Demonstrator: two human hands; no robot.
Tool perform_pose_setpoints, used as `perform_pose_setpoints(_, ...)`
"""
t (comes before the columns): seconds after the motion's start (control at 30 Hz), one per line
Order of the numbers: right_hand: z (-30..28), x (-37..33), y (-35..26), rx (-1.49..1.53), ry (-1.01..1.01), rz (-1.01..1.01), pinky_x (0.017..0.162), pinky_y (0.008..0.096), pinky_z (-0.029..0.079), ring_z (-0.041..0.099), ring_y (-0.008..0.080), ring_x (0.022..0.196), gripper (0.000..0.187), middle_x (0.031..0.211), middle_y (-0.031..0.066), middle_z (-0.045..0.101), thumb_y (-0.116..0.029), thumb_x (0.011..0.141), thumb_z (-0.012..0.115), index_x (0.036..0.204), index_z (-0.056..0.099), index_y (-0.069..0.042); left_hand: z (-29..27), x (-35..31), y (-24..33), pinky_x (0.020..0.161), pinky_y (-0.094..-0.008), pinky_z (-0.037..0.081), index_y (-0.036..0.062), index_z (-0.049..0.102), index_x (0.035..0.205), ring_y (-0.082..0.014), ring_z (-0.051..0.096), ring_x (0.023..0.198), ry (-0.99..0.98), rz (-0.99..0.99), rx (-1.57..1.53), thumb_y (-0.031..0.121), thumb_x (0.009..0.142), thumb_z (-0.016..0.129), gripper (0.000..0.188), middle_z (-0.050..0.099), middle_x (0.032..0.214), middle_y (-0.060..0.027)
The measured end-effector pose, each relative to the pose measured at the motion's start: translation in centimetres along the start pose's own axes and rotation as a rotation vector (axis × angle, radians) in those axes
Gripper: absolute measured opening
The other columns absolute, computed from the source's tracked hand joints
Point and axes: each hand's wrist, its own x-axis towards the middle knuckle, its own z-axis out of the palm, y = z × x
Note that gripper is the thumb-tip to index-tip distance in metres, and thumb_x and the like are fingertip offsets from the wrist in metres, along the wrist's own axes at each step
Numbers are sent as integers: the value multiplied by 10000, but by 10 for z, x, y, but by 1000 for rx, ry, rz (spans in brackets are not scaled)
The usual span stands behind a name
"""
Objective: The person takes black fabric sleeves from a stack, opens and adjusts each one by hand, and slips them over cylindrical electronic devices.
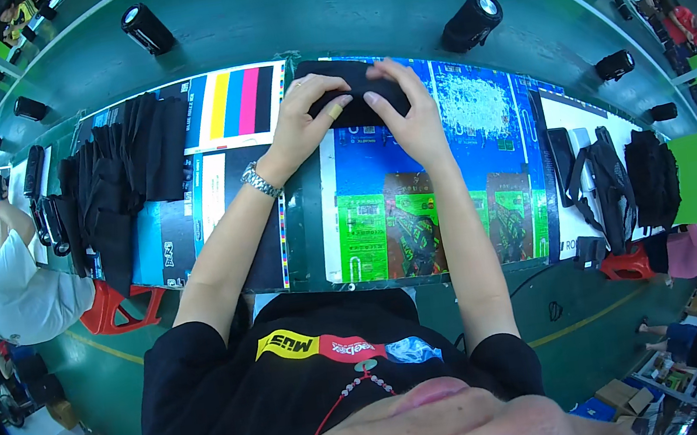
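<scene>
A black, flat, cloth-like piece lies at the far edge of the worktable, under both my hands. My left hand is closed on its left side, with curled fingers on top and the thumb nearer to me. Something yellow wraps that thumb, and a metal watch circles the wrist. On the piece's right side my right hand is closed too, its fingers arched over the far part and its thumb pressed toward the middle. My palms and fingers hide part of the piece, so I cannot tell its exact kind.
Stacked black cloth pieces lie left, beside a colour-striped printed sheet. Printed sheets cover the table. Beyond stand black cylindrical speakers on a green surface. Black straps lie right. A person in white sits left, by a red stool.
</scene>
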Motion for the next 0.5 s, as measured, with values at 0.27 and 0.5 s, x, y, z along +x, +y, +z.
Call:
perform_pose_setpoints(0.27, -10, -17, -7, 377, -72, 417, 688, 224, 426, 558, 95, 754, 145, 813, 44, 612, -62, 803, 711, 914, 680, 27, -12, 1, 0, 918, -272, 435, 19, 562, 1130, -160, 560, 1023, -8, -64, -268, 44, 827, 656, 318, 586, 1071, -72)
perform_pose_setpoints(0.5, -3, -24, 1, 147, 9, 267, 558, 239, 362, 488, 90, 641, 225, 682, 4, 536, -75, 694, 802, 703, 589, -5, -3, 0, -4, 827, -272, 461, 52, 641, 1047, -148, 574, 911, 10, -221, -318, 198, 828, 701, 270, 590, 933, -57)
